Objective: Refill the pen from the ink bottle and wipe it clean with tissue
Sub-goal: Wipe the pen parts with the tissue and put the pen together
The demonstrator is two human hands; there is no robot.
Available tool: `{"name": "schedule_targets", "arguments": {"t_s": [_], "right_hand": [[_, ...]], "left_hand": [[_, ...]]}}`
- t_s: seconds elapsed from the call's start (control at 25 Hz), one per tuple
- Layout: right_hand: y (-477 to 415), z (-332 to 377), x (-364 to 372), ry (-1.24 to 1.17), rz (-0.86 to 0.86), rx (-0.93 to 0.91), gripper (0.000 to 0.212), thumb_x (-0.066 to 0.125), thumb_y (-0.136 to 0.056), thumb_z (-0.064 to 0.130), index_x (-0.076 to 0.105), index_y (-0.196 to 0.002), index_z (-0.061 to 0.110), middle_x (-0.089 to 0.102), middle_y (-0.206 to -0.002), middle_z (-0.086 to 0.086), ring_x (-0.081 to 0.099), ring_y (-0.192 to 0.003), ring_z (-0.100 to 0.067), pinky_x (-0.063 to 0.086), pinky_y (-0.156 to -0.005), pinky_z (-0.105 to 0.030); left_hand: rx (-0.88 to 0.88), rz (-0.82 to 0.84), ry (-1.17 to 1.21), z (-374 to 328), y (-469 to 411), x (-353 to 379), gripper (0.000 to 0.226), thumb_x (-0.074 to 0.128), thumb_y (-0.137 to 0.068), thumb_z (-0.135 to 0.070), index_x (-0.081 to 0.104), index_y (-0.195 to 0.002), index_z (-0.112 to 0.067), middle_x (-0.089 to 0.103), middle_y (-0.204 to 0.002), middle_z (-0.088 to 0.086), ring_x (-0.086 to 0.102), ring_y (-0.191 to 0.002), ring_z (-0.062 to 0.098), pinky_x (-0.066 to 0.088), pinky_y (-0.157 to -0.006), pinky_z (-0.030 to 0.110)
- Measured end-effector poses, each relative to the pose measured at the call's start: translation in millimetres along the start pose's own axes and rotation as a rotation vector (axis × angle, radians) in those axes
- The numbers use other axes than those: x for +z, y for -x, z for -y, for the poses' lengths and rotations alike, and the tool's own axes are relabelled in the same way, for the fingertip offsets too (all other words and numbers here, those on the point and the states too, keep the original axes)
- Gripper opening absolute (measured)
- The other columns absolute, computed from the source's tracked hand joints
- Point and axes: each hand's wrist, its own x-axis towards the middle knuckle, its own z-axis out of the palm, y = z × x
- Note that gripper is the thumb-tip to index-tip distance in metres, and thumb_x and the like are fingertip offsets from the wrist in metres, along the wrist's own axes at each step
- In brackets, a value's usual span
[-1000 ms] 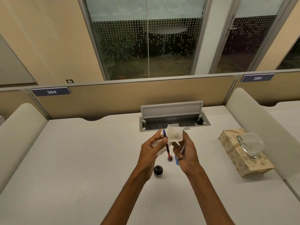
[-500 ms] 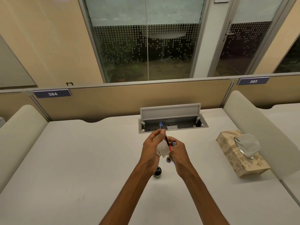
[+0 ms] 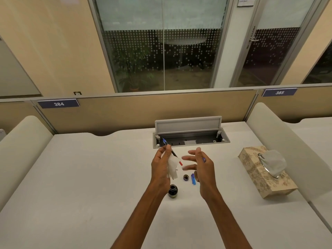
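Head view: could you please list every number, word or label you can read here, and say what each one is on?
"384": blue plate on the partition, left.
"385": blue plate on the partition, right.
Sign by the glass door: too small to read.
Ink bottle: no label readable.
Tissue box: pattern only, no text.

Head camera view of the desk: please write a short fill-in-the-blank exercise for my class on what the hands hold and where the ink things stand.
1. The left hand holds the pen together with a crumpled white ____.
2. The ink bottle stands on the desk with its cap ____.
3. The patterned tissue box sits on the ____ side of the desk.
4. The desk divider label on the left reads ____.

Missing words: tissue; off; right; 384
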Motion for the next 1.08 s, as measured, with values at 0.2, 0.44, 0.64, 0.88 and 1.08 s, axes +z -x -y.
{"name": "schedule_targets", "arguments": {"t_s": [0.2,0.44,0.64,0.88,1.08], "right_hand": [[-11.0,-9.1,-9.7,0.202,0.070,0.227,0.032,0.040,-0.102,0.042,0.049,-0.106,0.012,0.053,-0.087,-0.007,0.046,-0.062,-0.011,0.039,-0.052,-0.020],[2.7,-1.0,-16.0,0.489,0.348,0.091,0.032,0.042,-0.104,0.028,0.052,-0.133,0.017,0.055,-0.099,0.001,0.056,-0.073,-0.007,0.043,-0.061,-0.011],[6.7,-3.5,-11.1,0.345,0.209,-0.089,0.046,0.070,-0.088,0.020,0.057,-0.132,0.014,0.065,-0.091,-0.004,0.063,-0.068,-0.007,0.051,-0.055,-0.009],[2.4,-19.4,-7.6,0.410,0.160,0.025,0.036,0.051,-0.100,0.028,0.054,-0.133,0.013,0.054,-0.111,0.003,0.057,-0.098,-0.014,0.047,-0.079,-0.022],[4.6,-20.0,-8.8,0.341,0.215,-0.024,0.039,0.048,-0.102,0.022,0.047,-0.139,0.010,0.057,-0.113,-0.010,0.063,-0.081,-0.009,0.049,-0.063,-0.011]], "left_hand": [[0.042,-0.034,-0.001,-12.8,-6.3,-7.2,0.039,0.061,-0.093,-0.044,0.063,-0.123,-0.018,0.064,-0.103,0.005,0.055,-0.081,0.019,0.050,-0.054,0.026],[0.089,-0.065,-0.083,-22.0,-8.2,-12.0,0.041,0.062,-0.091,-0.049,0.067,-0.120,-0.021,0.066,-0.116,0.008,0.054,-0.090,0.023,0.051,-0.070,0.032],[0.135,-0.095,-0.149,-28.1,2.5,-7.7,0.032,0.063,-0.092,-0.042,0.064,-0.116,-0.022,0.061,-0.108,-0.002,0.051,-0.101,0.019,0.044,-0.090,0.040],[0.120,-0.123,-0.110,-24.7,6.9,-10.7,0.037,0.064,-0.091,-0.041,0.066,-0.119,-0.016,0.063,-0.111,0.002,0.051,-0.104,0.020,0.042,-0.090,0.038],[0.116,-0.134,-0.111,-25.9,9.2,-12.1,0.048,0.063,-0.091,-0.043,0.062,-0.130,-0.015,0.060,-0.121,0.005,0.050,-0.111,0.022,0.043,-0.096,0.042]]}}
